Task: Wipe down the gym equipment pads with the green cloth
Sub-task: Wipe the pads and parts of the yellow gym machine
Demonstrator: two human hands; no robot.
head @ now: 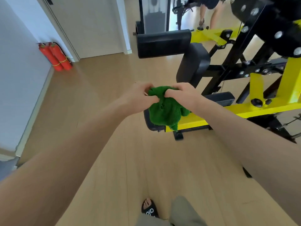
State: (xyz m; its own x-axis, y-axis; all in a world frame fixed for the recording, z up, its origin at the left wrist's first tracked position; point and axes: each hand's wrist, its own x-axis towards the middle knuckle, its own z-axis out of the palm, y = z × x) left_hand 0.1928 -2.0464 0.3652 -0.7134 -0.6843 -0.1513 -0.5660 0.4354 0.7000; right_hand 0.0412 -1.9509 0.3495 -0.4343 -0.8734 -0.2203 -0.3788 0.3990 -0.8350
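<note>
both hands, left hand (138, 97) and right hand (180, 93), grip the bunched green cloth (164, 110) in the air. black pads (162, 43) stand beyond, untouched, on the yellow frame (244, 110).

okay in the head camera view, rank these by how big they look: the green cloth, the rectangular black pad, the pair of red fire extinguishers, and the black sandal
1. rectangular black pad
2. green cloth, bunched in both hands and nearer the camera, so flattered
3. pair of red fire extinguishers, farther off
4. black sandal, partly hidden

2 extinguishers (55, 57) far left of the machine's pads (163, 43).
</note>
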